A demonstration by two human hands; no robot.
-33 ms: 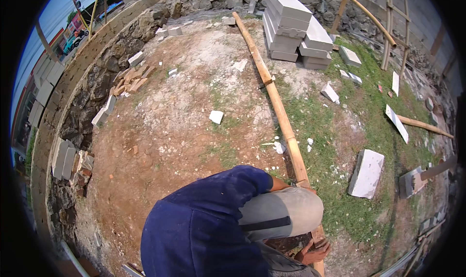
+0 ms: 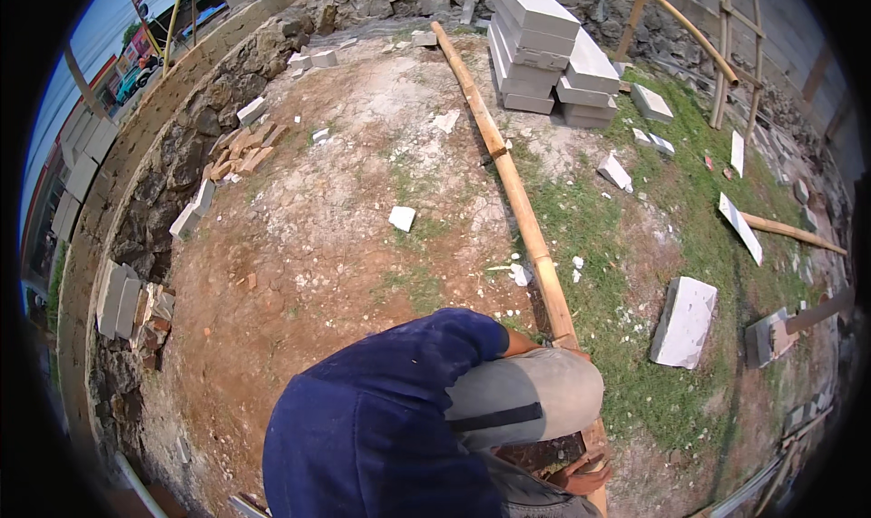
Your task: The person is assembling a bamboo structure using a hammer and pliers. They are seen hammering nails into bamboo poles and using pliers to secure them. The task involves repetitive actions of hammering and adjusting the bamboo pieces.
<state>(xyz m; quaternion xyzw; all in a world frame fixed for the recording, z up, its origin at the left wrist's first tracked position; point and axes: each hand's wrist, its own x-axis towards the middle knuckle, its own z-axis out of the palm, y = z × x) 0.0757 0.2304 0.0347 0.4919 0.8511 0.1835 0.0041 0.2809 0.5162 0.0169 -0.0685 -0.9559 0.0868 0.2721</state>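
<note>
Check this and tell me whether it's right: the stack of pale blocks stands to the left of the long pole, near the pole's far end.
The side is wrong: the head view shows the stack of pale blocks to the right of the long pole, near the pole's far end.

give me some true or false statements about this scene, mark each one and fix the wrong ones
1. A bare hand is at the long pole near the picture's lower edge. True.
2. The stack of pale blocks is left of the long pole. False: the stack of pale blocks is to its right.
3. A single pale block lies on grass right of the long pole. True.
4. The sleeve by the grey knee is red. False: the sleeve is dark blue.
5. A loose pile of orange-brown bricks lies on the left, near the stone wall. True.
</note>
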